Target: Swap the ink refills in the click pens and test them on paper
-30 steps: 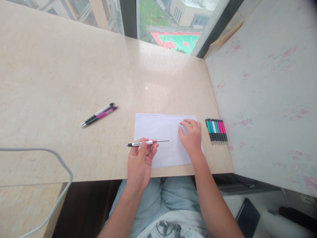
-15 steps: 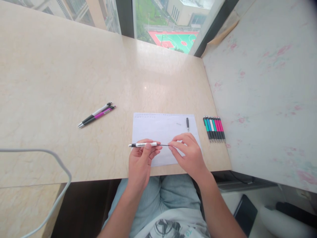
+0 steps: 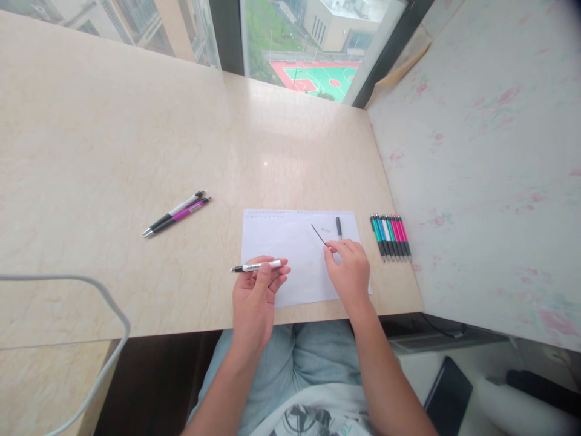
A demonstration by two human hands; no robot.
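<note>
My left hand is closed round a pen barrel, white with a black grip. I hold it level just above the near left corner of a sheet of paper, its black end pointing to nine o'clock. My right hand sits at three o'clock from the left, thumb and forefinger pinched on a thin dark refill that slants away toward eleven o'clock over the sheet.

At twelve o'clock from the right hand a small black tip lies on the paper. A row of pens, green, blue, white and pink, lies side by side on the bench at three o'clock from the sheet, just off its edge. Two pens, one white and one purple, lie touching at ten o'clock from the left hand, well apart from the sheet.

The bench is pale beige marble. It runs up to a window at twelve o'clock, with a sports court far below. A wall with faded pink flowers closes the three o'clock side, and a grey cable loops at eight o'clock.
</note>
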